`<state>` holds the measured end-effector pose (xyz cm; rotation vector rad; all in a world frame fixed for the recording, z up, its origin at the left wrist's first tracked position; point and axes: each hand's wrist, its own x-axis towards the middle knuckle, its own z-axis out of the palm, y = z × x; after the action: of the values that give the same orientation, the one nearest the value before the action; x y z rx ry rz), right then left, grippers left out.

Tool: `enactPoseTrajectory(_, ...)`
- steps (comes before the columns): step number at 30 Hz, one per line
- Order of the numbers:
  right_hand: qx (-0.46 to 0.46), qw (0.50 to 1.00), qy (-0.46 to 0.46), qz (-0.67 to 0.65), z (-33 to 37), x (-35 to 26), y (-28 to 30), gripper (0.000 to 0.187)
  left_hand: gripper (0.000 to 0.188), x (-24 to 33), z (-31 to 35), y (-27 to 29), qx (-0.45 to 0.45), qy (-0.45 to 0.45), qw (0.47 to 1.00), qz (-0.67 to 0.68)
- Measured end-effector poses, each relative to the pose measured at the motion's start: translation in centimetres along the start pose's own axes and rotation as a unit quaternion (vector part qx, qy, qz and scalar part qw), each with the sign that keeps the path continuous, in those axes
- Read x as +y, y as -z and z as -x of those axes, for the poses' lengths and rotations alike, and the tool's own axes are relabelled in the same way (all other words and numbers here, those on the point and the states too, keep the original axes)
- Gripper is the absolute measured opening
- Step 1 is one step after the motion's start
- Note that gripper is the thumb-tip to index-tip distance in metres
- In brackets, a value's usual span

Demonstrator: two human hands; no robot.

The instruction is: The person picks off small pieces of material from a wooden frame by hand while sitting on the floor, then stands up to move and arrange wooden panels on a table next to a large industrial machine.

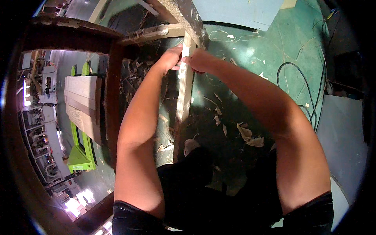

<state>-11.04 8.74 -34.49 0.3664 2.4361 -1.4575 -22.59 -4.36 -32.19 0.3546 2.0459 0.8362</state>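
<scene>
A pale wooden bar (pixel 183 105) runs away from me to the corner of a wooden frame (pixel 156 32). Both my hands are at its far end, one on either side. On the bar's left side my left hand (pixel 171 58) is closed, its fingertips against the wood and partly hidden. Across from it, my right hand (pixel 200 61) is closed too, with fingertips reaching over the bar's top. Whatever is pinched in the fingers, if anything, is too small or hidden to make out.
Fibre scraps (pixel 250 137) litter the green floor (pixel 250 55). A black cable (pixel 291 66) loops at the right, near a grey panel (pixel 340 133). Dark timber (pixel 111 102) stands on my left; beyond it a bright green pallet jack (pixel 84 156) carries boards (pixel 82 98).
</scene>
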Motion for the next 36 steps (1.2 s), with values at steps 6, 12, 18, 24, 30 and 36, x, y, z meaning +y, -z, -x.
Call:
enactPoseTrajectory(6, 0.042, 0.998, 0.044, -0.02, 0.4, 1.2, -0.5, 0.052, 0.046, 0.4, -0.1, -0.3, 0.004, -0.006, 1.0, -0.008)
enactPoseTrajectory(12, 0.09, 0.983, 0.138, 0.079, -0.1, 1.3, -1.9, 0.045, 0.047, -0.7, -0.8, 0.3, 0.001, -0.01, 1.0, 0.019)
enactPoseTrajectory(18, 0.074, 0.962, -0.057, -0.257, -0.9, -0.1, -1.3, 0.026, 0.05, 0.3, 0.5, 0.6, -0.004, 0.001, 1.0, -0.018)
enactPoseTrajectory(24, 0.046, 0.932, -0.114, -0.341, -0.7, -2.1, -0.3, 0.023, 0.049, 0.1, 1.1, 1.9, -0.048, 0.005, 0.998, 0.035)
enactPoseTrajectory(30, 0.04, 0.94, -0.174, -0.289, -1.4, -3.3, -0.1, 0.027, 0.021, -0.4, 2.5, 2.7, -0.11, -0.008, 0.99, 0.088)
enactPoseTrajectory(36, -0.021, 0.985, -0.14, -0.095, -0.2, -5.6, 1.2, 0.033, 0.047, -1.3, 3.4, 1.8, -0.117, -0.088, 0.989, 0.021)
